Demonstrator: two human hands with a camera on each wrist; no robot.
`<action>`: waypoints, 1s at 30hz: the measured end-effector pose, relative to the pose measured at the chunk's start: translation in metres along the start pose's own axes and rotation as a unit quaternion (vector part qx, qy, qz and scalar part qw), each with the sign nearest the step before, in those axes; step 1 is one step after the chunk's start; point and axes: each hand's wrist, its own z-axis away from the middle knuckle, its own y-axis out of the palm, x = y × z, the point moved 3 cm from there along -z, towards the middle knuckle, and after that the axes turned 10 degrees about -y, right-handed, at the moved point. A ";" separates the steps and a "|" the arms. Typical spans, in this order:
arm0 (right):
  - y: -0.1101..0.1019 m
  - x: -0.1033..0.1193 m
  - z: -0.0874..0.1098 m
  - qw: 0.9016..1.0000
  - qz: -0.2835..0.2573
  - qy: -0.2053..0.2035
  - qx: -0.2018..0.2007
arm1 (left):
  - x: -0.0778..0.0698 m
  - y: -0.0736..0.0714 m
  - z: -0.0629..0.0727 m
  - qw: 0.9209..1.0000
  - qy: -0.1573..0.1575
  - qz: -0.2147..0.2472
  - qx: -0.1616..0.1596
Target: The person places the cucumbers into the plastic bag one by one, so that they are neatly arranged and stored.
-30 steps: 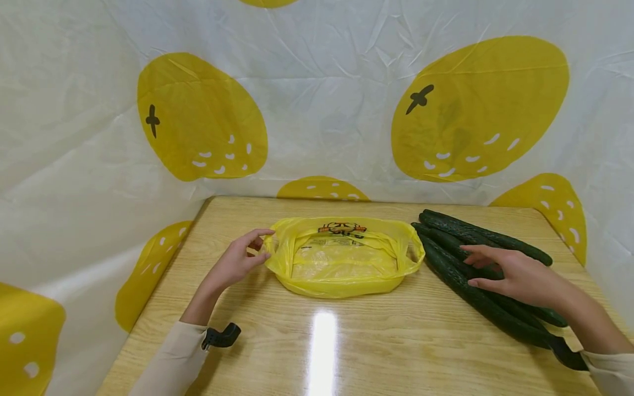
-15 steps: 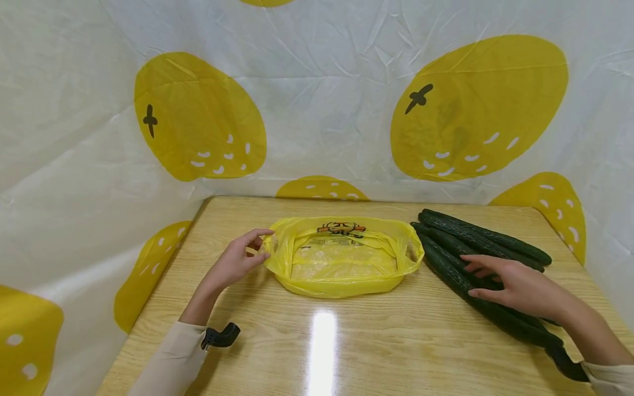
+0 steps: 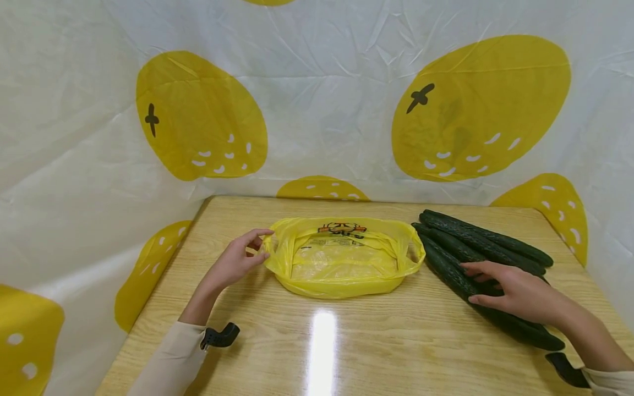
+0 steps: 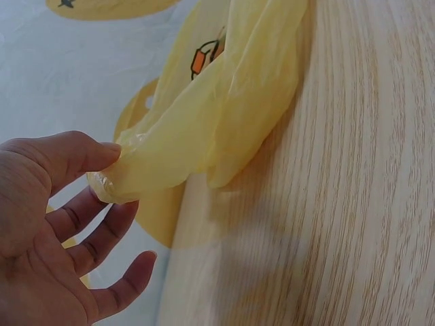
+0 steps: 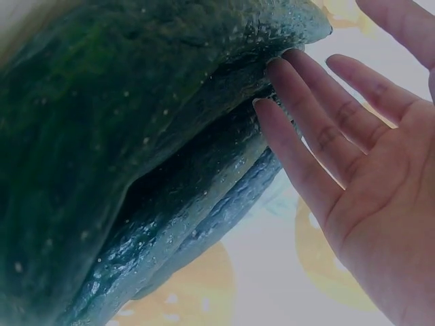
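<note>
A white sheet (image 3: 317, 126) printed with large yellow fruit rises behind the yellow bag (image 3: 342, 289) and also stands to its left and right. Under the bag spreads a wood-grained counter (image 3: 396, 341), with a bright strip of glare (image 3: 322, 352) in front of the bag. The bag itself sits on the counter with its mouth gaping upward. Just beside its right end lies a bunch of dark green cucumbers (image 3: 490, 248), at least four, slanting from near the bag's back right corner toward the front right. The right hand (image 3: 520, 289) is over these, to the right of the bag; its fingers are released and spread, grasping nothing, their tips close to the cucumbers, though whether they touch cannot be told. At the bag's left end is the left hand (image 3: 239, 261), its thumb and fingers grasping the bag's left handle (image 4: 146, 170) in a pinch, the little finger apart from it. A black wrist piece (image 3: 221, 335) shows to the front left of the bag, and another black piece (image 3: 567, 371) to the front right. Smallest is the orange-and-black print (image 3: 342, 227) on the bag's back wall.
</note>
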 end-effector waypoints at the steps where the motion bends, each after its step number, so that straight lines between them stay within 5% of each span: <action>1: 0.001 0.000 0.000 1.000 -0.005 -0.001 0.003 | 0.000 0.000 0.000 1.000 0.002 -0.001 0.000; 30: 0.016 0.001 -0.006 1.000 0.014 0.000 -0.006 | 0.000 0.001 0.002 1.000 -0.002 -0.003 0.000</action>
